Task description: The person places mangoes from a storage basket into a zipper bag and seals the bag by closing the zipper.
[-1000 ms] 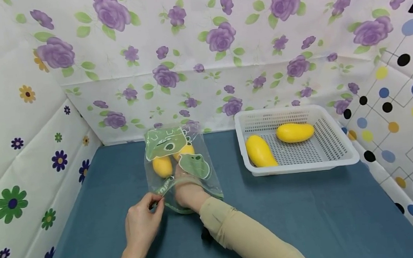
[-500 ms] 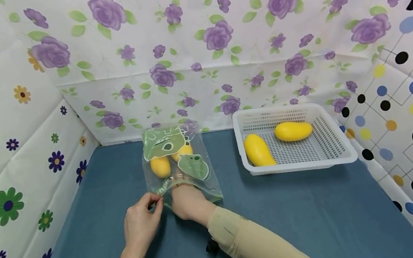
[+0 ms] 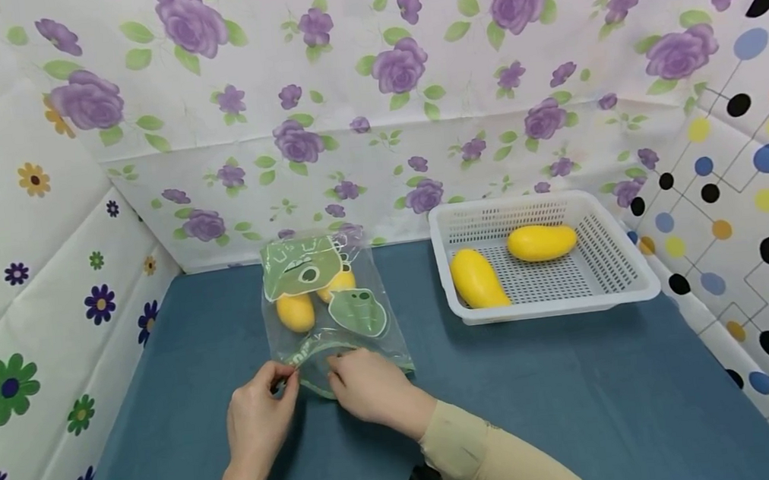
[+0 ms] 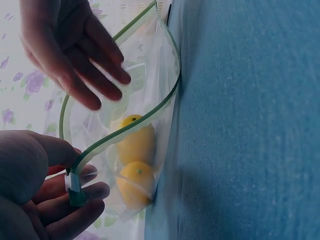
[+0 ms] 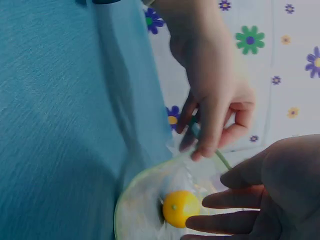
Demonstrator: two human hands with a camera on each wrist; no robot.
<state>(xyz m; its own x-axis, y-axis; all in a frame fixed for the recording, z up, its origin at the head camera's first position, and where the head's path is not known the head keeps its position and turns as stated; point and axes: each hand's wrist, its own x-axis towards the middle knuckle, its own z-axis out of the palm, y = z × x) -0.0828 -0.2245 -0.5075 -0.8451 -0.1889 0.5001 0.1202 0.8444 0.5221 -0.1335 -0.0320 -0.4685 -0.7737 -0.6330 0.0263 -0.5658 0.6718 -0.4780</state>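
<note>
Right hand (image 3: 370,386) withdrawn from bag (image 3: 325,306), fingers loose | left hand (image 3: 259,415) pinches zipper corner | bagged mangoes (image 3: 295,311) half hidden

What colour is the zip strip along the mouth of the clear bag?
Green. The zip strip rims the clear bag and shows best in the left wrist view, where the left hand pinches its end.

On the blue tabletop (image 3: 576,391), a clear zip-top plastic bag (image 3: 329,313) holding two yellow mangoes (image 3: 296,312) lies left of a white perforated plastic basket (image 3: 624,280) holding two larger yellow mangoes (image 3: 473,278).
</note>
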